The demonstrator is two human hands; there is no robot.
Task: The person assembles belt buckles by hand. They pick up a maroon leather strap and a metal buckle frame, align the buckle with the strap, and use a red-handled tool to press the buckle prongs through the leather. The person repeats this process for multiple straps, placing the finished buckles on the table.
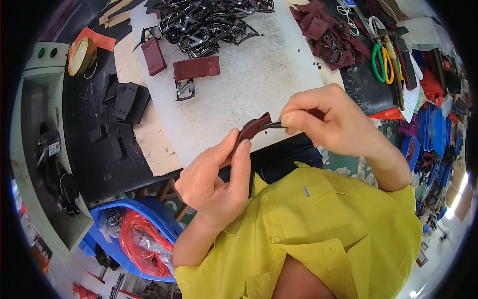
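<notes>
Over the front edge of the white board, my left hand (216,174) pinches a curved maroon leather strap piece (253,128) between thumb and fingers. My right hand (323,119) is closed, with thumb and forefinger gripping a dark, slim metal clip (273,125) that reaches to the folded end of the leather. Some maroon also shows among the right fingers; which piece it belongs to is hidden. Farther back on the board lie a maroon leather piece with a black clip attached (196,68) and a second maroon piece (153,56) beside another clip.
A heap of black metal clips (199,25) covers the board's far part. Maroon leather pieces (328,37) are piled at the far right, near green-handled scissors (378,62). Black leather pieces (130,102) lie left. A blue bin (164,214) with red plastic bags stands below the table.
</notes>
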